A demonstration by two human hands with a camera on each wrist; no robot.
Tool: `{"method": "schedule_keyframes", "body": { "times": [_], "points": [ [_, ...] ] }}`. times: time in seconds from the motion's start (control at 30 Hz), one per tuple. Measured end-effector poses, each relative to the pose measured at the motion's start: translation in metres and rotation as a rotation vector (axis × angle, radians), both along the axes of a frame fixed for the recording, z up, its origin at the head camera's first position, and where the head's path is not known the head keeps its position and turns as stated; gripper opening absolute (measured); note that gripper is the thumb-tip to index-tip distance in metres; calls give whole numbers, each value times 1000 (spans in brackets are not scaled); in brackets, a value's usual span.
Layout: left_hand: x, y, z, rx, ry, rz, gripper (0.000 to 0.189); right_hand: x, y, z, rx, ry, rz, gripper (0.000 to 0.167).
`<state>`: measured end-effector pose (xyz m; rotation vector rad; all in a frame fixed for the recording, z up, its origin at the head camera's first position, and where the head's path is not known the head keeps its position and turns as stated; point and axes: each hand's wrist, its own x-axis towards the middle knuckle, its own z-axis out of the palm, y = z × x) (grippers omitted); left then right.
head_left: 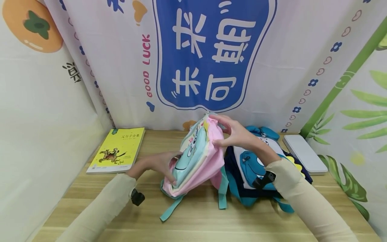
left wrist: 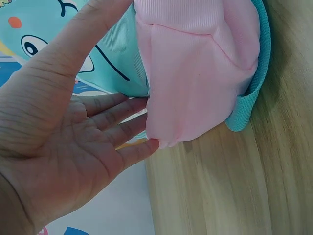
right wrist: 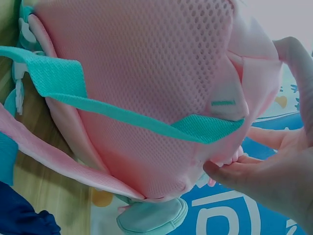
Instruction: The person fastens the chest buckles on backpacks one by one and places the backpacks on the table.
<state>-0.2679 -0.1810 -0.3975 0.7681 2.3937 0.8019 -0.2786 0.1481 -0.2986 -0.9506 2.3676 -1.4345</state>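
Note:
A small pink and teal children's backpack (head_left: 208,171) with a cartoon face is held tilted above the wooden table. My left hand (head_left: 164,164) grips its lower left end, fingers and thumb spread around the corner. The right hand (head_left: 234,132) holds the upper right edge of the bag between thumb and fingers. In the right wrist view the pink mesh back panel (right wrist: 146,63) faces the camera, crossed by a teal strap (right wrist: 122,115). Part of the left fingers is hidden behind the bag in the left wrist view.
A navy and blue cartoon backpack (head_left: 252,168) lies right of the pink one, partly behind my right forearm. Beyond it is a flat white box (head_left: 305,154). A yellow book (head_left: 118,149) lies at the back left of the table (head_left: 145,218). A printed curtain (head_left: 130,84) hangs behind.

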Motion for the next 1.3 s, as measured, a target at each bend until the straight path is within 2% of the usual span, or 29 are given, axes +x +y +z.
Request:
{"method": "schedule_keyframes", "body": {
  "times": [0.13, 0.27, 0.43, 0.5, 0.63, 0.77, 0.87, 1.1, 1.3],
  "points": [
    [0, -3, -2, 1, -4, 9, 127, -5, 0, 2, -1, -25, 75, 92],
    [1, -5, -4, 9, -4, 10, 126, -8, 2, 3, 15, -48, 158, 105],
    [3, -7, -4, 12, -2, 17, 127, -7, 3, 0, 33, -18, 248, 115],
    [5, -7, -4, 12, 1, 24, 127, -7, 1, -1, 15, -8, 246, 113],
    [7, -9, -7, 26, 10, 41, 126, -6, -5, -2, -40, -22, 179, 105],
    [8, -9, -10, 59, 21, 45, 126, -8, -12, 2, -68, -22, 126, 100],
    [8, -9, -9, 90, 20, 40, 124, -10, -19, 8, -51, -10, 106, 97],
    [6, -20, -4, 125, -7, 55, 119, -18, -40, 24, -38, -5, 117, 92],
    [10, -38, -2, 164, -47, 46, 110, -22, -57, 28, -33, -14, 144, 92]
  ]
}}
